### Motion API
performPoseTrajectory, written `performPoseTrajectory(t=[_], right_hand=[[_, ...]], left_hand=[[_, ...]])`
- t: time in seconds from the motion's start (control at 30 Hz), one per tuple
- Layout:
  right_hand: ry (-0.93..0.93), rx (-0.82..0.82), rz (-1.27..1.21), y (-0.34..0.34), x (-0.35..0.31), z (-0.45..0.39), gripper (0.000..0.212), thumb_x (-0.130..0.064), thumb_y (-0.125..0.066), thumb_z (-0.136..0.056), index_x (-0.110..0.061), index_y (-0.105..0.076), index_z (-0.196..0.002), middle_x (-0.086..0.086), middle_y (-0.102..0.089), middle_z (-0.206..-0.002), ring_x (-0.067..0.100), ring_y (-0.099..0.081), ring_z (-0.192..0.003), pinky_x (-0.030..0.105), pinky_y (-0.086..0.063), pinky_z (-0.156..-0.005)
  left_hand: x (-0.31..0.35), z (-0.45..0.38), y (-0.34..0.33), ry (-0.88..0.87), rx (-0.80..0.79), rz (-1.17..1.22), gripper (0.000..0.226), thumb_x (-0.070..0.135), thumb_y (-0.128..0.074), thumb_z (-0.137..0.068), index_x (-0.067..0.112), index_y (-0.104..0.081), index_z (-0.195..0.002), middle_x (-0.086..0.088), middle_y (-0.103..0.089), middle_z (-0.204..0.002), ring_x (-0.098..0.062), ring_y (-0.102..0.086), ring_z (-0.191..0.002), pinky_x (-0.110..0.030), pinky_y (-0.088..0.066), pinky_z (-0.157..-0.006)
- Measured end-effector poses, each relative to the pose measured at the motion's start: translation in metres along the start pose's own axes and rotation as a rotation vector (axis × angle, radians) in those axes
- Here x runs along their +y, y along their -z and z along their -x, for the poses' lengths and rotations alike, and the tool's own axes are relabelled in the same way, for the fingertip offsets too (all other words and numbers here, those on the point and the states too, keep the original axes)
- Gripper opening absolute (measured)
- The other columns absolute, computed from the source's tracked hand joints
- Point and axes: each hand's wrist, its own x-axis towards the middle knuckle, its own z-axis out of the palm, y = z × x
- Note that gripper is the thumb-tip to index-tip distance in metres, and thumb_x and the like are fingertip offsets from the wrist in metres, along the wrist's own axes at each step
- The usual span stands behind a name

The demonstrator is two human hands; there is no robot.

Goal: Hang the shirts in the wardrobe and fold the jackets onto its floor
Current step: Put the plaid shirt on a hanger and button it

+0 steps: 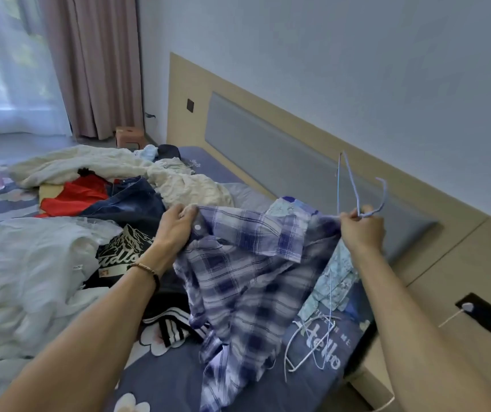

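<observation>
A blue-and-white plaid shirt (pixel 244 272) hangs between my two hands above the bed. My left hand (pixel 175 227) grips its collar edge near a white button. My right hand (pixel 361 230) pinches the shirt's other shoulder and also holds a light blue wire hanger (pixel 357 188), which sticks up above my fist. A pale patterned shirt (pixel 334 281) lies under the plaid one. White wire hangers (pixel 312 349) lie on the bedsheet below. The wardrobe is out of view.
The blue bed (pixel 178 379) carries a heap of clothes: a dark denim jacket (pixel 137 200), a red garment (pixel 74 194), a black printed top (pixel 125 248), and white bedding (pixel 24 281). The headboard (pixel 282 162) and a bedside unit (pixel 461 281) stand at the right.
</observation>
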Motion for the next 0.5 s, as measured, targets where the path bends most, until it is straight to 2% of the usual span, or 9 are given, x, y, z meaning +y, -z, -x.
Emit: performPoseTrajectory(t=[0.03, 0.1, 0.2, 0.27, 0.3, 0.37, 0.43, 0.5], right_hand=[[0.016, 0.046, 0.108, 0.001, 0.003, 0.005, 0.022, -0.023, -0.07, -0.083, -0.007, -0.057, -0.076, 0.01, -0.061, -0.075, 0.033, -0.056, -0.076, 0.035, -0.043, -0.068], [0.031, -0.019, -0.012, -0.005, -0.002, 0.026, 0.035, -0.032, -0.08, -0.077, -0.007, -0.056, -0.076, 0.008, -0.066, -0.082, 0.03, -0.064, -0.08, 0.036, -0.049, -0.072], [0.093, -0.378, -0.339, -0.031, -0.02, 0.064, 0.05, -0.038, -0.09, -0.062, -0.01, -0.051, -0.077, 0.003, -0.071, -0.099, 0.014, -0.069, -0.09, 0.031, -0.055, -0.08], [0.083, -0.561, -0.445, -0.048, -0.029, 0.08, 0.046, -0.024, -0.091, -0.064, -0.008, -0.05, -0.076, 0.002, -0.068, -0.09, 0.015, -0.067, -0.082, 0.029, -0.054, -0.073], [0.054, -0.628, -0.505, -0.053, -0.033, 0.084, 0.042, -0.015, -0.089, -0.068, -0.011, -0.048, -0.072, 0.002, -0.062, -0.078, 0.017, -0.062, -0.071, 0.028, -0.051, -0.065], [0.043, -0.739, -0.565, -0.056, -0.034, 0.085, 0.043, -0.001, -0.081, -0.075, -0.015, -0.042, -0.065, 0.002, -0.046, -0.061, 0.012, -0.048, -0.054, 0.021, -0.042, -0.051], [0.114, -0.773, -0.445, -0.056, -0.034, 0.085, 0.045, 0.004, -0.075, -0.079, -0.015, -0.038, -0.063, 0.0, -0.038, -0.056, 0.005, -0.037, -0.046, 0.017, -0.035, -0.047], [0.195, -0.729, -0.323, -0.058, -0.037, 0.084, 0.042, 0.003, -0.071, -0.08, -0.015, -0.039, -0.062, -0.002, -0.037, -0.055, 0.007, -0.035, -0.049, 0.021, -0.033, -0.05]], left_hand=[[0.008, 0.003, -0.002, 0.008, -0.048, 0.068, 0.025, 0.03, -0.054, -0.1, 0.009, -0.058, -0.087, -0.006, -0.056, -0.079, -0.015, -0.052, -0.071, -0.029, -0.043, -0.063], [0.03, 0.01, -0.009, -0.039, -0.198, 0.094, 0.023, 0.03, -0.055, -0.099, 0.01, -0.059, -0.091, -0.008, -0.052, -0.08, -0.016, -0.049, -0.071, -0.029, -0.042, -0.065], [0.062, 0.02, -0.028, -0.107, -0.435, 0.078, 0.021, 0.028, -0.058, -0.098, 0.012, -0.058, -0.084, -0.009, -0.053, -0.079, -0.018, -0.05, -0.072, -0.032, -0.043, -0.068], [0.073, 0.026, -0.038, -0.116, -0.572, 0.101, 0.022, 0.023, -0.059, -0.098, 0.014, -0.058, -0.078, -0.008, -0.055, -0.074, -0.015, -0.052, -0.066, -0.027, -0.045, -0.062], [0.074, 0.027, -0.04, -0.117, -0.604, 0.11, 0.022, 0.02, -0.059, -0.098, 0.015, -0.057, -0.076, -0.004, -0.055, -0.071, -0.012, -0.051, -0.064, -0.023, -0.044, -0.06], [0.069, 0.027, -0.035, -0.127, -0.572, 0.09, 0.021, 0.018, -0.062, -0.096, 0.015, -0.058, -0.076, 0.001, -0.055, -0.066, -0.009, -0.049, -0.061, -0.019, -0.043, -0.058], [0.059, 0.024, -0.026, -0.131, -0.501, 0.032, 0.017, 0.022, -0.07, -0.09, 0.012, -0.06, -0.08, 0.002, -0.057, -0.066, -0.009, -0.051, -0.061, -0.02, -0.045, -0.058], [0.051, 0.023, -0.017, -0.175, -0.552, -0.183, 0.035, 0.04, -0.081, -0.075, 0.013, -0.064, -0.087, 0.002, -0.064, -0.075, -0.011, -0.058, -0.068, -0.026, -0.049, -0.066]])
